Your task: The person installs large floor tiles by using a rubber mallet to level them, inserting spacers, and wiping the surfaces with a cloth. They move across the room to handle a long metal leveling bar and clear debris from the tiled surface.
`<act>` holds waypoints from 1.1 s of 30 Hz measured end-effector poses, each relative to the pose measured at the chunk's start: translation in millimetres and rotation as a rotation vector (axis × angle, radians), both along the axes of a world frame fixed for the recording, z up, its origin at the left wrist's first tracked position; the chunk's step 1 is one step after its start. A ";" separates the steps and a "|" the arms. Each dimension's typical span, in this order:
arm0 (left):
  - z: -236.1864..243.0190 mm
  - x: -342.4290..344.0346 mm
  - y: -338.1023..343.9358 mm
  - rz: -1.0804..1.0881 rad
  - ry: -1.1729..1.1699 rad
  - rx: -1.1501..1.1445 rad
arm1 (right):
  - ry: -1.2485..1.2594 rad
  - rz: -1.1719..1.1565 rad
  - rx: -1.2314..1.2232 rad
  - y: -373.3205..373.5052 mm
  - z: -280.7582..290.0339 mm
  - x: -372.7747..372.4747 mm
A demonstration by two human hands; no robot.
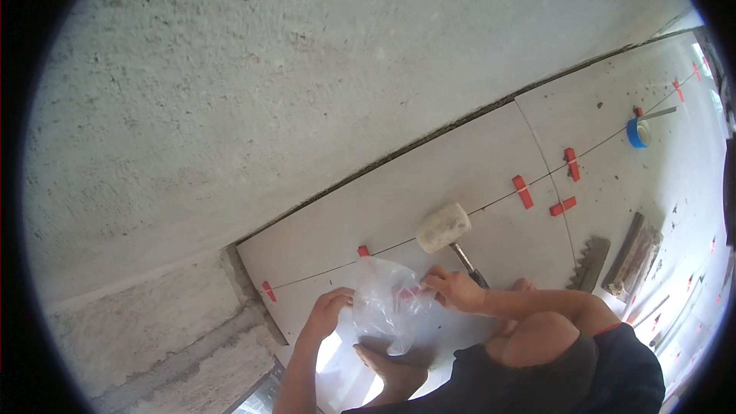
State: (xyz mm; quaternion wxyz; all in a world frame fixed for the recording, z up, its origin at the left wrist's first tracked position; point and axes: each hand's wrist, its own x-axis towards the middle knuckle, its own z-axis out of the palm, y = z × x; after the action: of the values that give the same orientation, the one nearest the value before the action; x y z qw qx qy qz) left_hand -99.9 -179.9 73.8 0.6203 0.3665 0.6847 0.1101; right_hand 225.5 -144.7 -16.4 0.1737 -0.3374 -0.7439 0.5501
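A clear plastic bag (383, 303) with small reddish pieces inside lies between my hands, over the pale tile floor. My left hand (330, 310) has its fingers closed on the bag's left edge. With curled fingers, my right hand (452, 289) pinches the bag's right side. Just beyond that hand lies a white-headed rubber mallet (442, 226), its handle partly behind my hand. Below the bag, my bare foot (395, 372) rests on the floor.
A bare plaster wall (291, 69) runs along the tiles (483, 138). Red leveling wedges (523, 192) sit along the joints. A blue tape roll (638, 132), notched trowel (590, 264) and mortar-stained tool (632, 253) lie to the right. Rough blocks (153, 337) are at lower left.
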 end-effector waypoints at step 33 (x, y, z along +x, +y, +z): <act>-57.9 91.0 -10.2 -0.315 0.372 0.338 | -0.051 -0.201 -0.119 -21.7 5.3 25.4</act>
State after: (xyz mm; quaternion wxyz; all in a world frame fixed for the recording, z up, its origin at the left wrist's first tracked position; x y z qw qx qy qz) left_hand -8.9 -190.1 15.8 0.4239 0.5803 0.6931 0.0558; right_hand 250.8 -166.4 -11.0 0.1884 -0.4339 -0.6766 0.5643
